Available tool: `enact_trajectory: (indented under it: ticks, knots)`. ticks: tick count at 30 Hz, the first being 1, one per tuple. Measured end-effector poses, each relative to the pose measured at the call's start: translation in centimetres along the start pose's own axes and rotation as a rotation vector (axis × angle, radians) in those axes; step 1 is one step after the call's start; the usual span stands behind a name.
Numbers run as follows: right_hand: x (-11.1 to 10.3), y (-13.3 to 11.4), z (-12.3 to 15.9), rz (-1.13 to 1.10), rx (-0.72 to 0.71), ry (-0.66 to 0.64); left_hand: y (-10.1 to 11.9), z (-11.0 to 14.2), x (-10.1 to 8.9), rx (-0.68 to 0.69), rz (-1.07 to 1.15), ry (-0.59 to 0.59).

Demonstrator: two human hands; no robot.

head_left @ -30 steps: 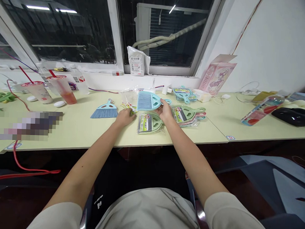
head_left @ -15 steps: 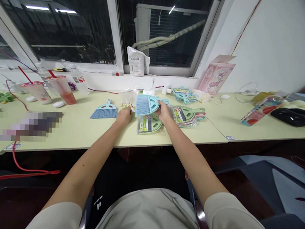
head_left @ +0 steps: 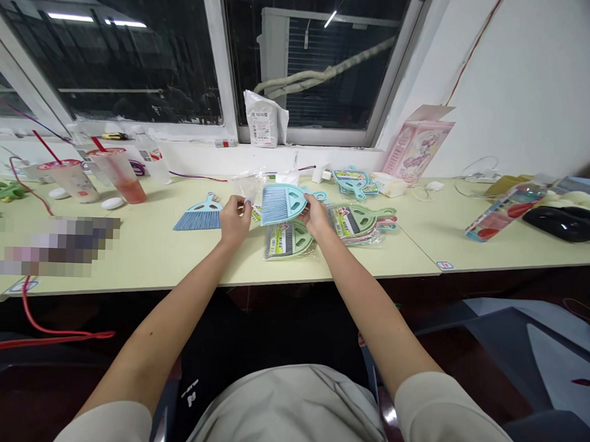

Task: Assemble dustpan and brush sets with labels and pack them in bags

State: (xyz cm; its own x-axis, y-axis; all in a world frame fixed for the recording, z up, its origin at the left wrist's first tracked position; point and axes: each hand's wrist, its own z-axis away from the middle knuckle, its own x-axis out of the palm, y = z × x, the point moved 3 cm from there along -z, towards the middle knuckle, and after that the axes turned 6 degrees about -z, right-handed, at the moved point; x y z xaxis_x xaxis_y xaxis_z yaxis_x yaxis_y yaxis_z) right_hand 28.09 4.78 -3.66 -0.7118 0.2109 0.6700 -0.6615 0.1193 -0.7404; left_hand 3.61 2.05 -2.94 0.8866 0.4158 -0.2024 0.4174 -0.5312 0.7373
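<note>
In my right hand (head_left: 316,215) is a light-blue hand brush (head_left: 282,204) with grey-blue bristles, held at its handle end above the table. A light-blue border shows around the bristles; whether a dustpan lies behind it I cannot tell. My left hand (head_left: 235,220) has its fingers pinched at a clear plastic bag (head_left: 248,184), just left of the held brush. Another blue brush (head_left: 201,214) lies on the table, partly behind my left hand. Below the held brush sits a wrapped green dustpan set (head_left: 288,240), and more wrapped sets (head_left: 360,222) lie to its right.
Wrapped blue sets (head_left: 355,183) lie near the wall, beside a pink box (head_left: 418,148). Drink cups (head_left: 120,176) stand at the left. A bottle (head_left: 503,212) and a black case (head_left: 563,224) are at the right. The table's front edge (head_left: 322,282) runs before me.
My left hand has lifted a little and shifted slightly left, fingers now raised in a pinch at the clear bag. My right hand and the held brush have barely moved.
</note>
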Motion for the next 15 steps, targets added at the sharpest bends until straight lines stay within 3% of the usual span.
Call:
enact_trajectory:
  ticks: [4,9,15]
  knots:
    - [0.2,0.3,0.1,0.017,0.01,-0.045,2.2,1.1,0.9,0.093,0.012,-0.207]
    - [0.0,0.7,-0.1,0.029,-0.007,-0.022,2.9,1.6,1.8,0.252,-0.062,-0.482]
    - [0.3,0.4,0.5,0.02,0.019,-0.042,2.6,1.3,1.4,0.337,-0.113,-0.459]
